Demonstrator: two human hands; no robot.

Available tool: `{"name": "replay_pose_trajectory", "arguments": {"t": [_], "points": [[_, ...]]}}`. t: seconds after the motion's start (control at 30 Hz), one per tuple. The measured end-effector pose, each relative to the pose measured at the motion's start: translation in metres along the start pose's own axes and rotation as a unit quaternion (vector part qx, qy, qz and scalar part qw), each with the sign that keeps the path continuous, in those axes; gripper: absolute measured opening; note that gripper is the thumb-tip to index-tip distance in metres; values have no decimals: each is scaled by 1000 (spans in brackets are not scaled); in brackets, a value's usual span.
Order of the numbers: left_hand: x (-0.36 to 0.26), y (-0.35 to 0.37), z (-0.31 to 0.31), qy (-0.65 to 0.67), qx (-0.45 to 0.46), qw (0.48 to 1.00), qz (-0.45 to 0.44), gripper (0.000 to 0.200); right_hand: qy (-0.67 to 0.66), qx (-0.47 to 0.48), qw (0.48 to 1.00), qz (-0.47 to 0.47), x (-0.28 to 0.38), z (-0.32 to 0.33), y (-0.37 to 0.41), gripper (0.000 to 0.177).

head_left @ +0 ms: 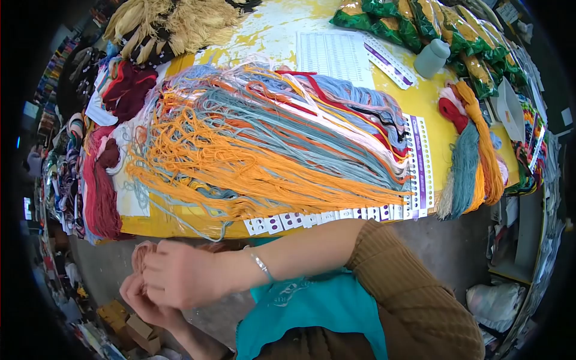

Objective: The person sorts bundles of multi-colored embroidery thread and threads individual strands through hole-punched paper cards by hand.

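Note:
Below the table's front left edge, my right hand [189,274] crosses over to the left, its fingers curled on a dusty-pink bundle of thread [143,254]. My left hand [144,300] is just under it, fingers bent around the lower part of the same bundle. The two hands touch and hide much of the thread. Beyond them on the yellow table [174,227] lies a wide spread of loose threads [240,162] in orange, teal, pink and red. Its right ends meet a white and purple punched card [420,162].
Maroon skeins [102,198] hang at the left edge, and teal and orange skeins [465,162] lie right. Printed sheets [333,57], a grey-green bottle [432,58] and green-gold packets [414,24] are at the back. Cardboard boxes [141,333] stand on the floor below left.

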State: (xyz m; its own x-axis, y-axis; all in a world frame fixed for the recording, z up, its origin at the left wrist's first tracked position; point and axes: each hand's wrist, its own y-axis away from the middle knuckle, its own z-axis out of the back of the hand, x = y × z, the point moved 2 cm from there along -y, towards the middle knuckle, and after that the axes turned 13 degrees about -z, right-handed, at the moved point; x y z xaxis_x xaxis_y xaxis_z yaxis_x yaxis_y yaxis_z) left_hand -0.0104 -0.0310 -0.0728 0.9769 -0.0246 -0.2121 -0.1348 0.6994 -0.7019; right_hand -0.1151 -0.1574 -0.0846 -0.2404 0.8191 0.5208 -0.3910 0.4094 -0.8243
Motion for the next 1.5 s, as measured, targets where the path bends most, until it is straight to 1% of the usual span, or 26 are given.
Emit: {"name": "replay_pose_trajectory", "arguments": {"t": [0.07,0.13,0.2,0.23,0.27,0.3,0.33,0.37,0.4,0.5,0.57,0.6,0.63,0.7,0.73,0.83,0.87,0.93,1.03,1.07,1.17,1.27,1.3,1.4,1.47,1.5], "points": [[14,6,3,24,-62,997,26,22,-32,-40,998,32,10,-8,-6,13],[27,20,6,77,-99,987,98,24,154,-22,987,-47,33,-79,0,12],[40,37,10,119,-114,970,180,25,26,12,993,-119,31,-101,14,11],[46,47,12,127,-114,961,216,26,-195,34,969,-145,20,-51,1,13],[57,57,17,137,-101,952,253,27,-407,55,897,-165,11,-23,-8,15],[64,71,17,132,-84,947,281,27,-506,94,817,-260,4,-29,-8,17],[79,84,27,124,-38,944,305,28,-593,130,715,-348,-3,-38,-7,20],[91,96,35,111,15,940,322,29,-663,162,594,-426,-7,-45,-6,22],[99,101,41,101,85,934,332,30,-632,172,581,-484,-13,-40,-5,18],[55,38,38,124,240,926,263,35,-455,257,716,-463,-35,-39,0,15],[10,-4,29,132,252,958,20,34,-357,248,771,-465,-47,-48,9,19],[15,3,29,147,171,970,86,28,-307,242,795,-463,-52,-52,12,21],[20,9,29,167,81,972,144,22,-378,222,748,-498,-55,-58,16,23],[27,10,30,263,-38,925,274,20,-511,176,633,-555,-56,-67,25,26],[21,3,25,255,-37,924,283,18,-534,173,618,-551,-53,-69,29,47],[24,1,22,389,-13,846,364,18,-413,286,731,-462,-32,-52,35,71],[24,2,21,399,6,840,368,17,-345,273,803,-403,-26,-51,38,87],[25,6,18,419,46,827,373,15,-303,307,808,-401,-25,-41,37,86],[23,11,17,220,120,901,354,12,-270,357,808,-382,-31,-47,46,82],[32,13,23,209,128,910,334,10,-265,375,807,-373,-33,-52,50,80],[36,14,37,310,158,860,374,8,-140,449,821,-324,-39,-51,51,63],[52,26,47,371,147,826,399,12,-43,378,896,-231,-42,-51,58,49],[53,27,47,384,146,818,401,14,-40,386,892,-234,-45,-55,62,46],[50,33,51,370,167,839,361,19,-26,418,874,-245,-55,-62,69,39],[57,26,61,301,242,860,334,22,-13,452,856,-251,-63,-61,70,40],[57,22,64,264,277,867,320,23,-32,345,905,-246,-62,-59,68,44]]}}
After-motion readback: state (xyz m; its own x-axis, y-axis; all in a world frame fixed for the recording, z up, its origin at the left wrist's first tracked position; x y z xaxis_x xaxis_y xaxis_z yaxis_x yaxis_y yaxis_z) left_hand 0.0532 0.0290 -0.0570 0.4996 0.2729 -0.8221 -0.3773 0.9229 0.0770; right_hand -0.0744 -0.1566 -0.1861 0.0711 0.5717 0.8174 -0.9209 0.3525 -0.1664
